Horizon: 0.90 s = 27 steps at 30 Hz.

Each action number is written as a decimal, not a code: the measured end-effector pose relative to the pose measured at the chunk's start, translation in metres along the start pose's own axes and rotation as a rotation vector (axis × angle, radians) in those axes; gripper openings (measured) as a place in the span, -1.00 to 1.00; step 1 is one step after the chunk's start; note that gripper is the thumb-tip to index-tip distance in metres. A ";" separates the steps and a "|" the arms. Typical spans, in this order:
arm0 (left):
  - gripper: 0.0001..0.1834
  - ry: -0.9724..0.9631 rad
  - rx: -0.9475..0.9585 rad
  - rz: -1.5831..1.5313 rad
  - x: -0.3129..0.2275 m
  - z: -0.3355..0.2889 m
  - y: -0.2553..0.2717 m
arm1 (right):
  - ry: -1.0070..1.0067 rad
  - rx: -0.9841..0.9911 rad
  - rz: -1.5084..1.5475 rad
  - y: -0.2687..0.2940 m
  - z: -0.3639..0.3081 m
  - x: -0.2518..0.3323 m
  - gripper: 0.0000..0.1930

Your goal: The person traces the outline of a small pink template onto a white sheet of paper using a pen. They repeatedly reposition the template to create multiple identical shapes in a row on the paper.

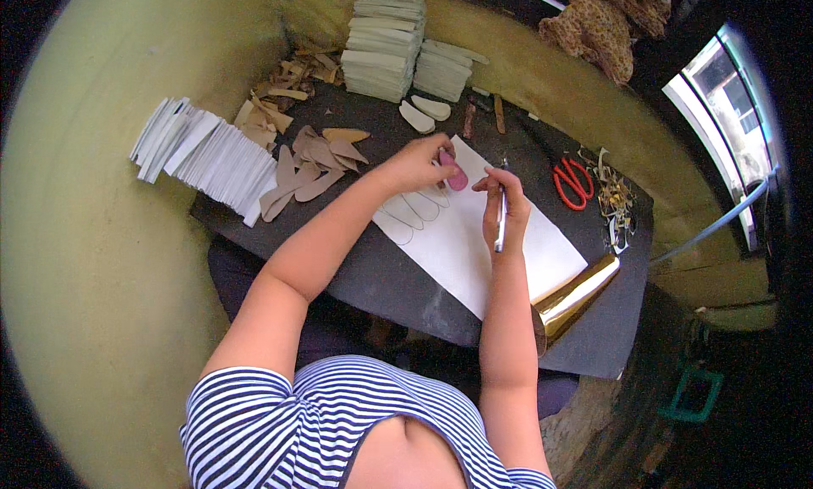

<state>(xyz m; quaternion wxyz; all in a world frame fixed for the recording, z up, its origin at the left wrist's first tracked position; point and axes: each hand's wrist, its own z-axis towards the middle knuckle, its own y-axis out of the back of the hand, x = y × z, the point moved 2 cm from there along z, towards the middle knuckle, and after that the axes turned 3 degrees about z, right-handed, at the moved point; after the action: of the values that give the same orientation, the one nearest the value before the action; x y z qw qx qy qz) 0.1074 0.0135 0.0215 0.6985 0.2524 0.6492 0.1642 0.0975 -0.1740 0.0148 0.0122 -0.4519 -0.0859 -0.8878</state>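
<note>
My left hand is closed on a small pink sole-shaped template, which lies at the upper part of a white sheet. Several rounded outlines are drawn on the sheet just below and left of that hand. In my right hand is a silver pen, held a short way right of the template; its tip is too small to make out. The sheet's near right end curls over into a shiny gold roll.
Brown sole-shaped pieces and tan scraps lie left. White cut pieces form a leaning row and upright stacks. Red-handled scissors and gold offcuts sit right on the dark table. Walls stand close behind.
</note>
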 end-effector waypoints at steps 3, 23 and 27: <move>-0.67 -0.054 -0.027 0.051 0.005 -0.003 -0.007 | -0.049 0.054 -0.108 -0.005 -0.002 -0.015 -0.80; -0.72 -0.244 0.079 0.108 0.014 0.004 -0.002 | -0.269 0.283 -0.275 -0.013 0.001 -0.016 -0.72; -0.75 -0.226 0.093 0.094 0.018 0.002 0.002 | -0.268 0.322 -0.350 -0.015 0.005 -0.009 -0.66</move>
<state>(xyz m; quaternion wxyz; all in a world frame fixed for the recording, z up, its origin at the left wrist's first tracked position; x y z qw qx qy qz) 0.1113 0.0249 0.0079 0.7463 0.3313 0.5609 0.1370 0.1055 -0.1590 0.0079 -0.0812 -0.5357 -0.3037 -0.7837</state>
